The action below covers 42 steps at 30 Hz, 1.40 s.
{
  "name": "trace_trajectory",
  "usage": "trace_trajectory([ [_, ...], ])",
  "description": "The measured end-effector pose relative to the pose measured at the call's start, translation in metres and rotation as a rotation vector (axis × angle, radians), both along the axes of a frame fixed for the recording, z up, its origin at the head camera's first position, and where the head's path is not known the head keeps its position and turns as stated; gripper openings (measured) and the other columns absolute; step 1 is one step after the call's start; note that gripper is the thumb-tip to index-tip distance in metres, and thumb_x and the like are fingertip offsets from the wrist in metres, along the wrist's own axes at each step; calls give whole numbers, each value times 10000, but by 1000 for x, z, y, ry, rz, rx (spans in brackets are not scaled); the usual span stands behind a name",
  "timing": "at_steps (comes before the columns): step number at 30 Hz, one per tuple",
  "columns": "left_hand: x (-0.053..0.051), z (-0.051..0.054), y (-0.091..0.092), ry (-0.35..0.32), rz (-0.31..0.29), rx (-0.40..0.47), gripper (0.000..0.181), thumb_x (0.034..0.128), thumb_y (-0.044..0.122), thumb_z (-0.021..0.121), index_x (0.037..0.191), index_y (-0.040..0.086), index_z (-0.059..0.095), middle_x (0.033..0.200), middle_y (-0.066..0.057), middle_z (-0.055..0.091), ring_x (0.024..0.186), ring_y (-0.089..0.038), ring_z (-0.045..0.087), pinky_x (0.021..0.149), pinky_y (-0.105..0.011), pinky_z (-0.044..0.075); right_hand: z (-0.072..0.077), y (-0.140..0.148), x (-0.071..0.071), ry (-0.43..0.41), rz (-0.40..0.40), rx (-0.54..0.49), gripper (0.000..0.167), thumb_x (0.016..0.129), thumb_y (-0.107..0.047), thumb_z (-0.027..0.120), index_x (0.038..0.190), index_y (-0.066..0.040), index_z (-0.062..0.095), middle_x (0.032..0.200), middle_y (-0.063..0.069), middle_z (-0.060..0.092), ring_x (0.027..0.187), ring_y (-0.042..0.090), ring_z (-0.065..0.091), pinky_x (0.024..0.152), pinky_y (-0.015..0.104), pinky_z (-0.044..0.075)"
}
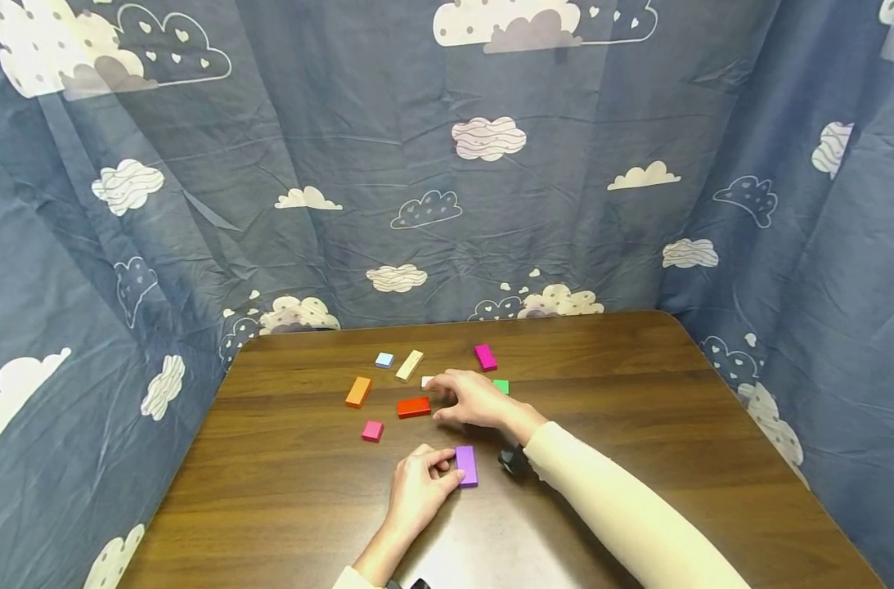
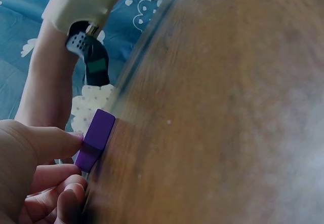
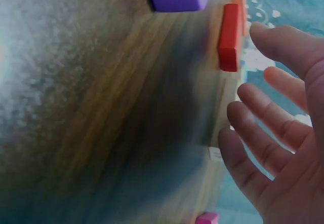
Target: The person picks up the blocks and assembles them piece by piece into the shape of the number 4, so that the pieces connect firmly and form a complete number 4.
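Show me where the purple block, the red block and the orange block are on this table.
Purple block point(image 1: 468, 465): head view, on the middle of its top face.
Red block point(image 1: 413, 406): head view, on the middle of its top face.
Orange block point(image 1: 358, 391): head view, on the middle of its top face.

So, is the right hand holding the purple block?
No, the left hand holds the purple block, while the right hand is beside the red block.
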<state>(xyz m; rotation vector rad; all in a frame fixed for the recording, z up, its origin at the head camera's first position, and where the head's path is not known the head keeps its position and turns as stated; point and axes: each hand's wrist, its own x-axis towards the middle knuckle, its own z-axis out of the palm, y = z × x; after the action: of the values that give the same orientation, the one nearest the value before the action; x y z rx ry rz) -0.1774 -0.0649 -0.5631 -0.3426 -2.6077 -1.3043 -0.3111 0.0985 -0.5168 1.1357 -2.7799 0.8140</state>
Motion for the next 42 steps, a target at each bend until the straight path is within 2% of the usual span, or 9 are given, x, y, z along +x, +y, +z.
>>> trace_trajectory([
  [8, -1, 2, 0, 12, 11, -33, 299, 742, 219, 867, 1017, 122, 807, 798, 78, 632, 610, 20, 507, 582, -216, 419, -1, -11, -13, 30, 3, 109, 423, 819, -324, 825, 1206, -197, 710, 945, -39, 672, 834, 116, 620, 719, 314, 488],
  [15, 0, 2, 0, 0, 9, -32, 300, 749, 229, 867, 1024, 125, 806, 800, 89, 626, 613, 14, 501, 583, -213, 417, -7, -15, -16, 52, -51, 149, 371, 810, -385, 825, 1145, -247, 743, 859, -90, 631, 761, 61, 571, 656, 290, 471],
  [27, 0, 2, 0, 13, 6, -37, 301, 745, 230, 865, 1021, 123, 806, 800, 87, 625, 608, 19, 497, 582, -210, 415, -11, -19, -12, 62, -105, 150, 285, 795, -365, 836, 1029, -234, 738, 836, -97, 598, 734, 72, 551, 626, 290, 458],
  [35, 1, 0, -1, 43, -5, -39, 302, 732, 203, 865, 1010, 102, 804, 797, 72, 631, 606, 29, 498, 581, -209, 416, -12, -17, -9, 76, -106, 136, 262, 781, -365, 834, 978, -245, 710, 857, -113, 593, 762, 64, 553, 638, 286, 462],
  [39, 1, 1, -1, 28, 1, -45, 303, 740, 218, 866, 1020, 119, 805, 801, 83, 631, 610, 30, 500, 589, -208, 415, -12, -17, -8, 62, -106, 109, 265, 779, -358, 833, 986, -248, 708, 874, -112, 615, 780, 60, 564, 647, 286, 469],
  [42, 0, 1, -1, 18, -1, -40, 302, 745, 216, 865, 1024, 119, 804, 802, 81, 628, 610, 28, 503, 590, -208, 418, -12, -17, -8, 17, -105, 59, 268, 777, -334, 839, 989, -245, 703, 858, -129, 661, 769, 44, 592, 654, 275, 474],
])
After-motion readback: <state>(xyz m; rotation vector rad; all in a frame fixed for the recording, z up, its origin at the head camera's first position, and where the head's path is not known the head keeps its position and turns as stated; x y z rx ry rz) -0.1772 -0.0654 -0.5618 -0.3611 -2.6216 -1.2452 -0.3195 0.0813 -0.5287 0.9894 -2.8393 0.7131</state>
